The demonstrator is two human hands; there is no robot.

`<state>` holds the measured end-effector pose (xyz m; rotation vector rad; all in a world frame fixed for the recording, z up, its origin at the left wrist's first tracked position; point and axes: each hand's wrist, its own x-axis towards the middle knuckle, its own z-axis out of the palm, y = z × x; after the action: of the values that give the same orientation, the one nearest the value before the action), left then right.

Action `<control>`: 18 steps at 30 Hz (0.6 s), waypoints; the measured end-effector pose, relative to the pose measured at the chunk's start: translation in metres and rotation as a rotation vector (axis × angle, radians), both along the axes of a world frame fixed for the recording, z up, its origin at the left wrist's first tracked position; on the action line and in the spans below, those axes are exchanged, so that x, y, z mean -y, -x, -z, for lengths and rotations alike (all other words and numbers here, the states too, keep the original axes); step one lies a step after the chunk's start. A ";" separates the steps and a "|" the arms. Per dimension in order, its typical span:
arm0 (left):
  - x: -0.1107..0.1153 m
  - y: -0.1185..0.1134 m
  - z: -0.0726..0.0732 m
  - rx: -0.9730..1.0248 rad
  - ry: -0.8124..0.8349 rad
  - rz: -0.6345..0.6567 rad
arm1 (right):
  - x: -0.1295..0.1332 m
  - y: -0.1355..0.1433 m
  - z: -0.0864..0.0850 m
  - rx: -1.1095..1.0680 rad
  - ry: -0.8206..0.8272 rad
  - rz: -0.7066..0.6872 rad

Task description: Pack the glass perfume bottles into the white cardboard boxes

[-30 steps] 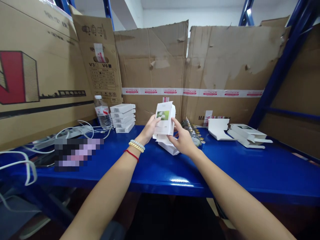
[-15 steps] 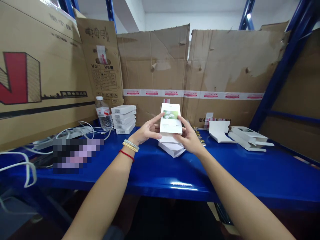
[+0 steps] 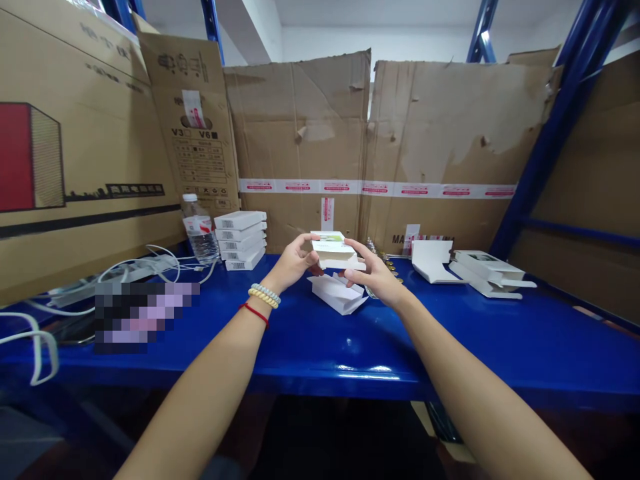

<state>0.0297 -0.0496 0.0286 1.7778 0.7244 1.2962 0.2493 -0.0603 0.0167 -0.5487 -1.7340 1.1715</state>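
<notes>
Both hands grip a small white cardboard box (image 3: pixel 334 248) with a green picture on its top, held just above the blue table. Its near end is open, and a flap sticks out on the right. My left hand (image 3: pixel 296 259) closes on the box's left side, its lower fingers partly hidden. My right hand (image 3: pixel 374 272) holds the right side, forefinger along the top edge and thumb near the open end. Below the held box, a white open carton (image 3: pixel 339 295) lies on the table. Several small metal pieces (image 3: pixel 389 261) stand in rows behind my right hand.
A stack of white boxes (image 3: pixel 241 240) stands on the left beside a water bottle (image 3: pixel 200 230). Farther left are white cables (image 3: pixel 170 260) and a blurred-out item (image 3: pixel 147 317). On the right lie an open white box (image 3: pixel 433 261) and open cartons (image 3: pixel 493 273). Cardboard sheets (image 3: pixel 300 147) line the back.
The held box has tipped from showing its printed face to lying nearly flat, its open end now toward me. Both hands have turned with it. The view has shifted slightly right.
</notes>
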 end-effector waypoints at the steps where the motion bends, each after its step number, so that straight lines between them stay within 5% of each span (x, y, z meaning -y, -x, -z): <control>1: 0.000 -0.001 0.001 0.004 0.003 -0.018 | -0.001 0.001 0.000 -0.022 0.012 -0.008; 9: -0.001 -0.008 0.004 0.027 0.034 -0.048 | -0.003 0.004 -0.004 -0.110 0.154 0.055; 18: 0.006 -0.014 -0.001 0.116 0.086 -0.068 | -0.002 0.004 0.000 -0.115 0.049 0.015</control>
<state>0.0437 -0.0558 0.0299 1.6073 0.7697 1.3808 0.2456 -0.0583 0.0171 -0.5132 -1.6043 1.2140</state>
